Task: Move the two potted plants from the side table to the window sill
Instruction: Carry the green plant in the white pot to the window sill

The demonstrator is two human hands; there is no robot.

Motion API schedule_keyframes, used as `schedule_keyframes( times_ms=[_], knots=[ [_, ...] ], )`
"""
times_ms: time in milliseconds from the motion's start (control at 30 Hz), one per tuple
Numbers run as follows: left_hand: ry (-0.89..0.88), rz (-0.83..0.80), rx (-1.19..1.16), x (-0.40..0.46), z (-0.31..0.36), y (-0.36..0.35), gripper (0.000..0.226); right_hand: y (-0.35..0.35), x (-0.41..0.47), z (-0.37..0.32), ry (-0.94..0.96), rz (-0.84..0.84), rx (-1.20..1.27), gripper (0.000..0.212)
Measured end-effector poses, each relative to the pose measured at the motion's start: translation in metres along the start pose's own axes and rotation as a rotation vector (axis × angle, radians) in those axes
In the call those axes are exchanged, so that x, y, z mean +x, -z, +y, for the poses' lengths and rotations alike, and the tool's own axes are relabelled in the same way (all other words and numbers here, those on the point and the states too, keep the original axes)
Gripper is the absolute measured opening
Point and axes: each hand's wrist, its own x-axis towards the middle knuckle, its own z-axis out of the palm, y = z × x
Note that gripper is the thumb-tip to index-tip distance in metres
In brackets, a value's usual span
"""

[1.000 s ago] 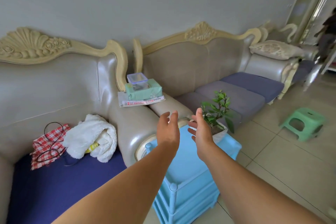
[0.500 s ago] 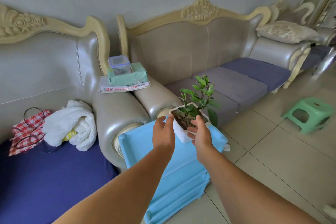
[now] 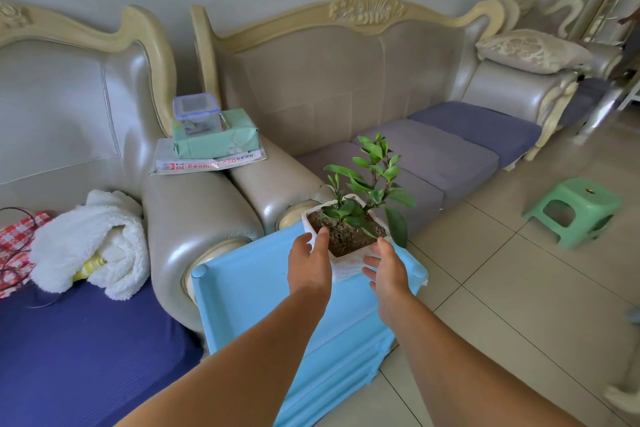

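Note:
One potted plant point(image 3: 349, 232), a small leafy shrub in a white square pot with dark soil, stands at the far right corner of the light blue side table point(image 3: 249, 291). White material shows under the pot. My left hand point(image 3: 310, 263) is at the pot's left side, fingertips on the rim and fingers apart. My right hand point(image 3: 388, 270) cups the right side with its fingers spread. The pot rests on the table between both hands. No second plant and no window sill are in view.
Two grey sofas with cream carved frames stand behind the table. On their armrests lie a green tissue pack point(image 3: 214, 139) and a clear lidded box. A white blanket point(image 3: 90, 243) lies on the left seat. A green stool point(image 3: 575, 211) stands on the tiled floor at right.
Both hands have reached forward from above the table top to either side of the pot. The view has come closer and turned left.

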Motion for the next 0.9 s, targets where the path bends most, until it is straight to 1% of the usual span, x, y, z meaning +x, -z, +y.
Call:
schedule_keyframes(
  times_ms=[200, 367, 433, 533, 567, 633, 800, 900],
  knots=[
    [-0.007, 0.086, 0.024, 0.029, -0.03, -0.011, 0.054, 0.003, 0.039, 0.021, 0.064, 0.105, 0.033, 0.044],
    [-0.021, 0.107, -0.057, 0.043, -0.055, -0.024, 0.057, 0.008, 0.069, 0.037, 0.06, 0.122, 0.06, 0.052],
    [0.011, 0.103, -0.118, 0.051, -0.06, -0.029, 0.056, 0.006, 0.08, 0.038, 0.053, 0.135, 0.077, 0.055],
    [0.071, 0.112, -0.205, 0.064, -0.066, -0.035, 0.048, 0.001, 0.096, 0.038, 0.026, 0.14, 0.17, 0.055],
    [0.075, 0.112, -0.221, 0.067, -0.067, -0.037, 0.042, 0.0, 0.101, 0.038, 0.019, 0.136, 0.22, 0.055],
    [0.066, 0.11, -0.255, 0.075, -0.07, -0.04, 0.038, -0.004, 0.111, 0.038, 0.039, 0.117, 0.292, 0.056],
    [0.016, 0.124, -0.306, 0.09, -0.08, -0.048, 0.049, -0.012, 0.124, 0.038, 0.004, 0.119, 0.38, 0.069],
    [0.052, 0.115, -0.353, 0.096, -0.081, -0.054, 0.055, -0.014, 0.129, 0.036, -0.002, 0.141, 0.384, 0.072]
  ],
)
